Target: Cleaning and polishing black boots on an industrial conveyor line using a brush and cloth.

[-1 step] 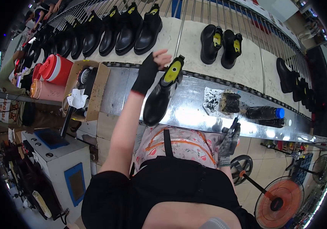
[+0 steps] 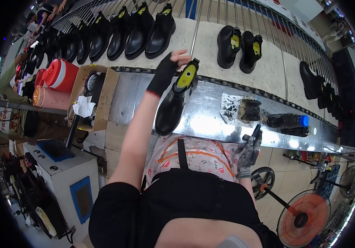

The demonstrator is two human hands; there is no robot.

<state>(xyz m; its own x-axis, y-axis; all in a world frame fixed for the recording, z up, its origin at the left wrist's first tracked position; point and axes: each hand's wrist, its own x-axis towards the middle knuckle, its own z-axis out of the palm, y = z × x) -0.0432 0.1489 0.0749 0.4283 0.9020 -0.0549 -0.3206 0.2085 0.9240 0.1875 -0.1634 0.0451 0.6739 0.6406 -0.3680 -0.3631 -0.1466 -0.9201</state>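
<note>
A black ankle boot [image 2: 170, 111] with a yellow-green insole stands on the metal ledge, its toe toward me. Beside the boot's upper opening is my left hand [image 2: 170, 71], in a black fingerless glove. Its bare fingers stretch out loosely, and nothing shows in them; whether they touch the boot is unclear. My right hand [image 2: 248, 151], in a grey glove with blackened fingertips, hovers at the ledge's near edge with fingers extended. It is nearest a dark, stained sponge-like block [image 2: 249, 110] on a smeared white sheet [image 2: 229, 108].
A row of black boots [image 2: 139, 33] lines the conveyor [image 2: 202, 37] at left, with another pair [image 2: 240, 49] farther right. A dark bottle with a blue cap [image 2: 285, 121] lies on the ledge. At left are a cardboard box [image 2: 107, 99] and a red jug [image 2: 63, 76]. An orange fan [image 2: 303, 219] stands lower right.
My left hand has moved slightly up and right, closer to the boot's top. My right hand has risen a little toward the ledge. The boot on the ledge has barely moved.
</note>
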